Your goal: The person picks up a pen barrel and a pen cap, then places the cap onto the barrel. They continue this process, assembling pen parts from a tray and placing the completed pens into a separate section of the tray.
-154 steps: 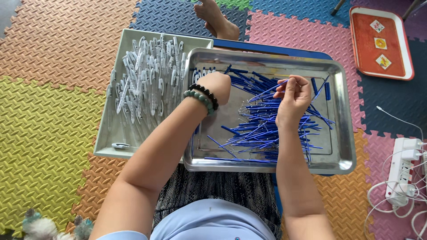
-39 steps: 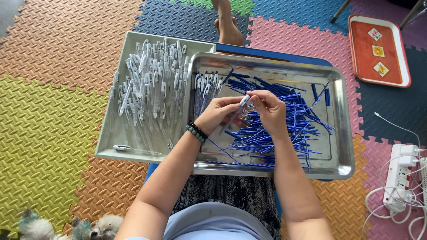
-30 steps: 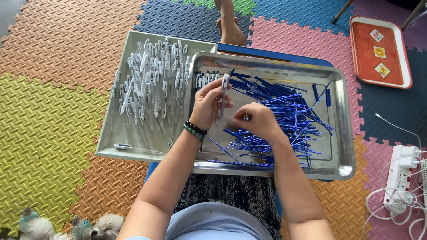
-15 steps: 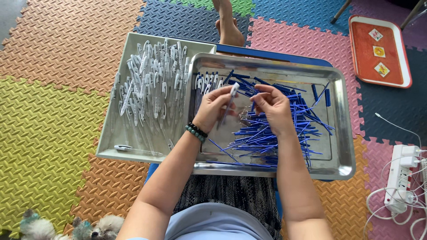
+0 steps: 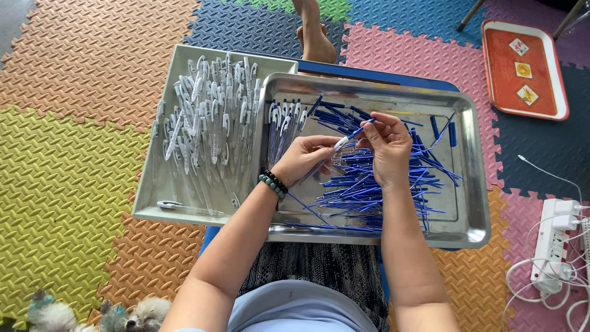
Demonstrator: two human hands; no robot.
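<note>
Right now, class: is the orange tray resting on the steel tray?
No. The orange tray lies apart on the floor mats at upper right, well clear of the steel tray in front of the person.

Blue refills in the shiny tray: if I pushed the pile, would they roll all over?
Probably a bit. The blue refills look thin and round, so loose ones may roll, though the tangled heap should hold most. The metal tray has a raised rim that would likely stop them. They look light, maybe slightly bendy.
</note>
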